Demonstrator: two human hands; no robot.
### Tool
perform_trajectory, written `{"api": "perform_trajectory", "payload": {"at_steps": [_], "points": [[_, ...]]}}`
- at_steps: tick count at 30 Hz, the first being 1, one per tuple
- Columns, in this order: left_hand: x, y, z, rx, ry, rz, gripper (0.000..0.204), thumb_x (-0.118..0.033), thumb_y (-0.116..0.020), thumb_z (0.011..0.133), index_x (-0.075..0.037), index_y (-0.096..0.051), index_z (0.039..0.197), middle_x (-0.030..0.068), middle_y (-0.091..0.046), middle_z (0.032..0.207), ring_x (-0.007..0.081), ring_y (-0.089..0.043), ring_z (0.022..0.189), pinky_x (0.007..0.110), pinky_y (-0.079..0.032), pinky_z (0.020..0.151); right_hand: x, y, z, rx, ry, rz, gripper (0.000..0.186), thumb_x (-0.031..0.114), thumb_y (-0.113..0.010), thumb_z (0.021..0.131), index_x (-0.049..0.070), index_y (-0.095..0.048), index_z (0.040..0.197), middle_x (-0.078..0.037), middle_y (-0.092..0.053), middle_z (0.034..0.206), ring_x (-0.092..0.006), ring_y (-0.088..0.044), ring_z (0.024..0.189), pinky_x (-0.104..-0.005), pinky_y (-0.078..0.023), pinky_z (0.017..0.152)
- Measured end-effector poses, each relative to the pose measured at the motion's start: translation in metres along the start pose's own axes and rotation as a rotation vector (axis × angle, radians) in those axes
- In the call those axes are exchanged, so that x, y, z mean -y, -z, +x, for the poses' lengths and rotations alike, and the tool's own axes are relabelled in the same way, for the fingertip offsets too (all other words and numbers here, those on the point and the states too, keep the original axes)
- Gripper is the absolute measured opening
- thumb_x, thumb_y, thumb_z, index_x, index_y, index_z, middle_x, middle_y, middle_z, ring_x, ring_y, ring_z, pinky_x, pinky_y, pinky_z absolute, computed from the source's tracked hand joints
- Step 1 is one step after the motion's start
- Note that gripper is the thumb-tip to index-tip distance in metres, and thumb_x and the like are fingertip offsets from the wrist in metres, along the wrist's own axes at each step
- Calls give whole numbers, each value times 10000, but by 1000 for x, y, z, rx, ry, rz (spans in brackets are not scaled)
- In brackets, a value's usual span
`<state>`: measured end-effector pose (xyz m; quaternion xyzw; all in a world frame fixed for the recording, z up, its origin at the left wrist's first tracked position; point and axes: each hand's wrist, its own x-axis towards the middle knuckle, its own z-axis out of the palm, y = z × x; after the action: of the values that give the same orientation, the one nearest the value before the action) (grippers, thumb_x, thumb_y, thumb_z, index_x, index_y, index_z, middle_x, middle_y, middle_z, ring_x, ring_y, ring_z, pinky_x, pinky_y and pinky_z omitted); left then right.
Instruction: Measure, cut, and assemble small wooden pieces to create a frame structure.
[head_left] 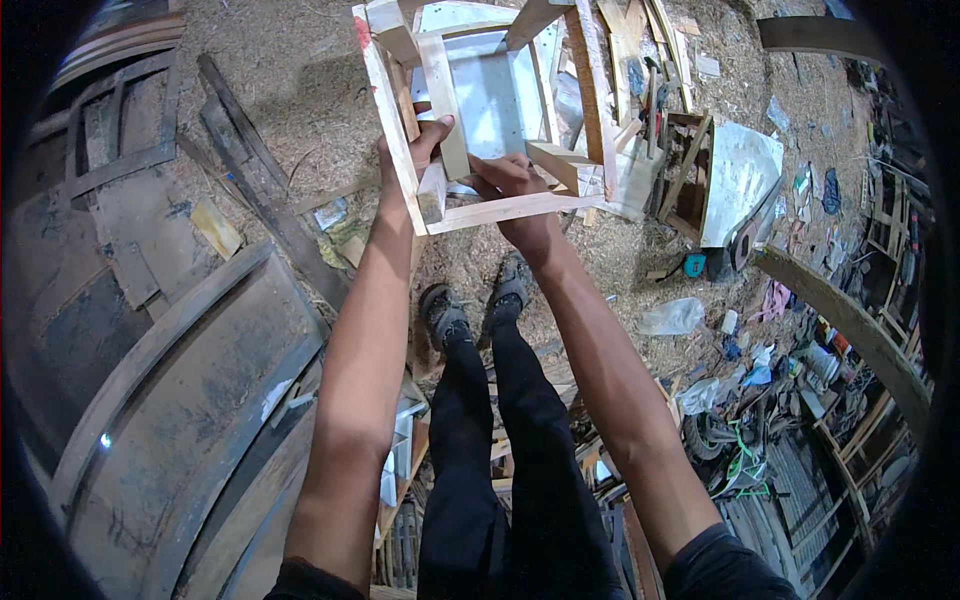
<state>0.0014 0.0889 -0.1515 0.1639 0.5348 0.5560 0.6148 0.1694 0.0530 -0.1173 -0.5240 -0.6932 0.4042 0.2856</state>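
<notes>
Fingers of my left hand (412,150) and right hand (515,190) wrap the wooden frame (500,209); I judge loose slats could slip onto my shoes (445,312).

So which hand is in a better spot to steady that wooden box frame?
Probably the left hand. It wraps around a side rail of the wooden frame, thumb over the slat. The right hand only grips the lower front rail near its middle, so it looks freer to let go.
</notes>
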Motion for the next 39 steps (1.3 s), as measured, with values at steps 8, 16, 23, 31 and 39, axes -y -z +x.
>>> {"api": "perform_trajectory", "payload": {"at_steps": [8,16,23,31,39], "points": [[-10,-1,-5,50,-14,100,396,-111,-820,810,31,-595,1103,59,-653,796,130,-649,688,276,-549,612,5,1,3,-19,15,29,287,74,-722,856,67,-726,1143,-118,-683,826,-284,-607,828,-405,-479,716],[-14,-2,-8,9,26,72,420,-125,-826,809,24,-566,1102,94,-662,844,177,-673,740,300,-558,630,11,-5,0,-63,3,-14,308,95,-735,827,90,-726,1135,-127,-688,859,-316,-625,820,-408,-514,712],[3,-3,0,10,-18,92,448,-164,-842,799,19,-568,1102,82,-656,819,158,-660,711,287,-535,603,-9,-10,-8,-178,184,-88,225,122,-726,817,57,-725,1032,-116,-698,917,-329,-629,869,-417,-515,753],[19,5,11,-43,-101,72,436,-121,-844,799,31,-576,1107,111,-661,949,178,-659,771,302,-554,673,-2,-23,-16,-406,169,-58,196,102,-750,768,65,-729,959,-89,-692,1000,-329,-618,1010,-454,-461,911],[27,12,23,7,-83,62,552,-138,-860,782,46,-531,1185,149,-639,1040,238,-667,869,361,-572,736,-16,-28,-24,-417,157,-203,281,72,-769,778,105,-747,1056,-68,-654,1247,-307,-559,1207,-439,-432,1031]]}}
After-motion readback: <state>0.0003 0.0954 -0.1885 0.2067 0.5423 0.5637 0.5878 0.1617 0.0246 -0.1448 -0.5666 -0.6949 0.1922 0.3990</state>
